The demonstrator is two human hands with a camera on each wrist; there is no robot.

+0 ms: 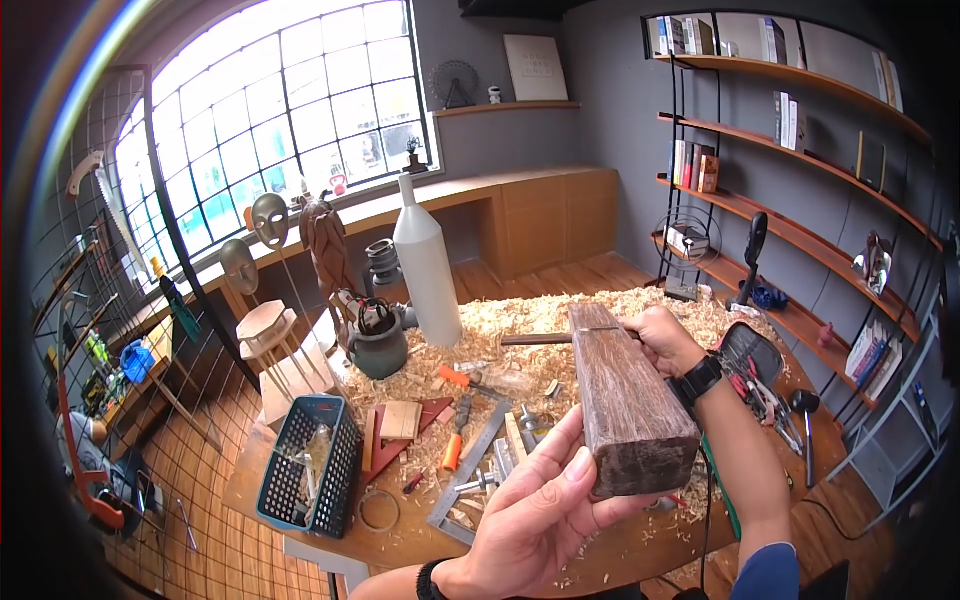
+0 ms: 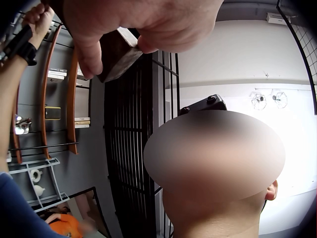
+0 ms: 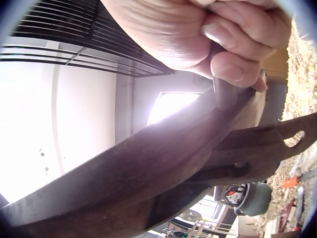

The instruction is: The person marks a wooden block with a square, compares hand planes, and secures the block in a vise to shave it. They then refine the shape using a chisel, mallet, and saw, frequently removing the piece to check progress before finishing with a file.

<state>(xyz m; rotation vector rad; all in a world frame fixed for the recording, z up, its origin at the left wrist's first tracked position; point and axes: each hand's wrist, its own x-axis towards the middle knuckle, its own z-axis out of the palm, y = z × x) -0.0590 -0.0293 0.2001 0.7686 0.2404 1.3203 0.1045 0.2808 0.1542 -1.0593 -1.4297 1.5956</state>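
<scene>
A long, dark, weathered wooden hand plane (image 1: 632, 390) is held up over the bench, its near end tilted towards me. A thin slit crosses its upper face near the far end, and a dark cross handle (image 1: 536, 340) sticks out to the left. My left hand (image 1: 540, 505) grips the near end, thumb and fingers spread around the block (image 2: 119, 57). At the far end my right hand (image 1: 662, 338) curls round the handle's right side. Close up in the right wrist view, its fingers (image 3: 230, 69) wrap the grip beside the plane's body (image 3: 124, 168).
Wood shavings (image 1: 540, 312) cover the bench's far part. A blue-green basket (image 1: 308, 465), orange-handled chisel (image 1: 456, 450), metal square (image 1: 470, 460) and wood pieces lie left. Behind stand a white bottle (image 1: 425, 270) and grey pot (image 1: 380, 350). A tool case (image 1: 750, 350) and mallet (image 1: 806, 425) are right.
</scene>
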